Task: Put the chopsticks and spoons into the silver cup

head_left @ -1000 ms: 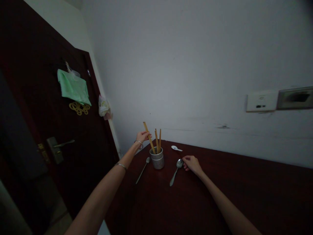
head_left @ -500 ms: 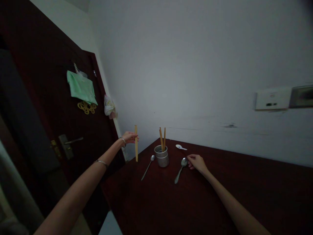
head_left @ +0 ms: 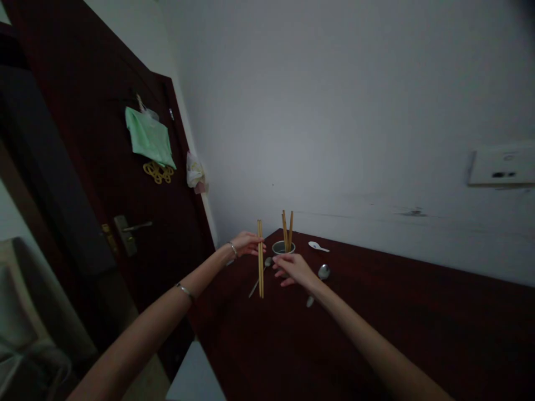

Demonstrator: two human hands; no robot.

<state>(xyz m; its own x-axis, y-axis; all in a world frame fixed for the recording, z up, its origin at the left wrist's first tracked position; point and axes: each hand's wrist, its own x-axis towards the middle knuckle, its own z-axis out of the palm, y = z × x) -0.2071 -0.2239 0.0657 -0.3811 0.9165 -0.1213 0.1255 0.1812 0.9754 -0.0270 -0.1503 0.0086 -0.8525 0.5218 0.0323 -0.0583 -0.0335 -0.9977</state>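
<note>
My left hand (head_left: 247, 244) is closed on a pair of chopsticks (head_left: 261, 273), held upright above the table's left part. In front of the metal cup (head_left: 279, 246) is my right hand (head_left: 291, 268), fingers a little apart and nothing visible in them; it hides most of the cup. Several chopsticks (head_left: 287, 231) stand in the cup. Behind the held pair lies a long-handled spoon (head_left: 256, 285), partly covered. A larger metal spoon (head_left: 324, 272) rests on the table to the right, its middle hidden by my right forearm. Farther back sits a white soup spoon (head_left: 318, 246).
The dark red table (head_left: 397, 312) runs along a white wall (head_left: 334, 111) with a socket plate (head_left: 504, 167). A dark door (head_left: 112, 139) with a handle (head_left: 137, 226) and a hanging green cloth (head_left: 150, 136) stands left. A pale surface (head_left: 196, 376) lies below the table's left edge.
My left hand has moved right with the chopsticks, closer to the cup. My right hand has gone left from beside the larger spoon to the cup's front. The view has shifted slightly.
</note>
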